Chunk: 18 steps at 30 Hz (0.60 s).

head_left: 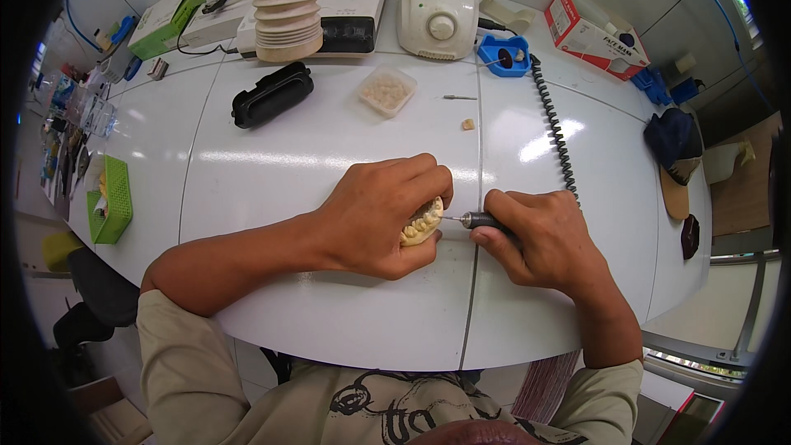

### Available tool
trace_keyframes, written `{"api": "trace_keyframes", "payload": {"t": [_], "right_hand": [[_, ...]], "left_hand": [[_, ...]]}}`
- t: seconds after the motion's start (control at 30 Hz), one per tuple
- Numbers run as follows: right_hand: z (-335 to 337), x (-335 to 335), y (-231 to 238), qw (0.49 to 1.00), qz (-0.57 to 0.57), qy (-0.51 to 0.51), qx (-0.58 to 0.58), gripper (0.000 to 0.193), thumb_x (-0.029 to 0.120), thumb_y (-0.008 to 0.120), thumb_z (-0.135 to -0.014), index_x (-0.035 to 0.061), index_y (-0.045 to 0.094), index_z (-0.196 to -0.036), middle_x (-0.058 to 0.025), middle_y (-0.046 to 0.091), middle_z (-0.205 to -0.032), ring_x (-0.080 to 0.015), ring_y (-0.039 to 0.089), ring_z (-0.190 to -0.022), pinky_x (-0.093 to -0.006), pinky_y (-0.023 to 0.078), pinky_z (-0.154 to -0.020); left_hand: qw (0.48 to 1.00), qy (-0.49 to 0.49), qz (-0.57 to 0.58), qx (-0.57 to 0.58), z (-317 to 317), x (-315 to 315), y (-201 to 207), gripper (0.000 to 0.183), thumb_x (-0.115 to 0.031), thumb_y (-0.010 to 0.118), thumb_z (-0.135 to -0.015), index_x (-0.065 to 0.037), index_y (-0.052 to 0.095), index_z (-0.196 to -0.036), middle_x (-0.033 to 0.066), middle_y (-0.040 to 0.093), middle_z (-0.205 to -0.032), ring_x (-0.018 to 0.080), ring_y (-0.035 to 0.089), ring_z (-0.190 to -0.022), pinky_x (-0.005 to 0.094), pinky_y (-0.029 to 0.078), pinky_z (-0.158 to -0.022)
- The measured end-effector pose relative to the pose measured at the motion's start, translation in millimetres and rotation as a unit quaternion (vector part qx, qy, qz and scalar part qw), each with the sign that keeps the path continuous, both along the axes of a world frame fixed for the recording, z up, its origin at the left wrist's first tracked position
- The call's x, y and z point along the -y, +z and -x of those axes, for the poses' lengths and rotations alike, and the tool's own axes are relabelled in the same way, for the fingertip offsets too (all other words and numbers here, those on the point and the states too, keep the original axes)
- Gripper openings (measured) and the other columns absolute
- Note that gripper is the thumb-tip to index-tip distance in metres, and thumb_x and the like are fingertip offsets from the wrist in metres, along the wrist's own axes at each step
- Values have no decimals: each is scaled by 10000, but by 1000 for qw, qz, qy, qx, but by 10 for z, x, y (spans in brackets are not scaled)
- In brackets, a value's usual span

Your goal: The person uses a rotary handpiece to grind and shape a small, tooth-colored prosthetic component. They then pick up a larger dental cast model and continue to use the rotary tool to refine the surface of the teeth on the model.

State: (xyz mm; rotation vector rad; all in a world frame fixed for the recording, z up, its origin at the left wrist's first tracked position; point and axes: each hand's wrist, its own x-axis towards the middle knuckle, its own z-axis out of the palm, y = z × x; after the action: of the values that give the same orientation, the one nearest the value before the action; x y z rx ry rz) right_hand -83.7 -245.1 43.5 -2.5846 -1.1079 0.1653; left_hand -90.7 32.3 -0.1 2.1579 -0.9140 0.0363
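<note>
My left hand [383,214] is closed around a cream-coloured dental model [421,226], whose row of teeth faces right. My right hand [540,239] grips a black rotary handpiece [486,221] like a pen. The handpiece's thin metal bur points left and meets, or nearly meets, the model's teeth; exact contact is too small to tell. A coiled black cord [554,115] runs from behind my right hand toward the back of the table. Fingers hide much of the model's base.
Beyond my hands lie a clear tub of pale pieces [387,91], a black case [272,95], a small bur [460,97] and a tan block [468,124]. Farther back stand a white control unit [437,16], a ribbed hose [288,8] and a blue tray [504,58]. A green basket [111,202] sits left.
</note>
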Motion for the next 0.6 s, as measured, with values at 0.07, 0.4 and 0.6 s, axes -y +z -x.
{"api": "trace_keyframes", "payload": {"t": [0.07, 0.4, 0.6], "right_hand": [[3, -7, 6, 1000, -1, 1, 0, 404, 463, 690, -1107, 91, 645, -956, -90, 686, -702, -345, 640, -540, -466, 450, -531], [3, -5, -1, 1000, 0, 2, 1, 403, 471, 688, -1109, 97, 647, -964, -90, 692, -703, -341, 641, -538, -466, 448, -528], [3, -10, 3, 1000, 3, 2, -3, 404, 469, 689, -1108, 95, 646, -961, -86, 687, -701, -341, 639, -537, -466, 445, -527]], "left_hand": [[1000, 0, -1, 0, 5, -2, 7, 340, -156, 791, -771, -71, 637, -1061, 109, 637, -960, 312, 673, -798, 434, 531, -676], [1000, 1, -2, 0, 6, -6, 6, 348, -156, 792, -769, -72, 637, -1069, 106, 637, -970, 317, 672, -804, 436, 531, -678], [1000, 3, -5, -1, 10, -4, 3, 349, -157, 791, -766, -75, 639, -1070, 105, 639, -976, 319, 677, -813, 438, 537, -682]]}}
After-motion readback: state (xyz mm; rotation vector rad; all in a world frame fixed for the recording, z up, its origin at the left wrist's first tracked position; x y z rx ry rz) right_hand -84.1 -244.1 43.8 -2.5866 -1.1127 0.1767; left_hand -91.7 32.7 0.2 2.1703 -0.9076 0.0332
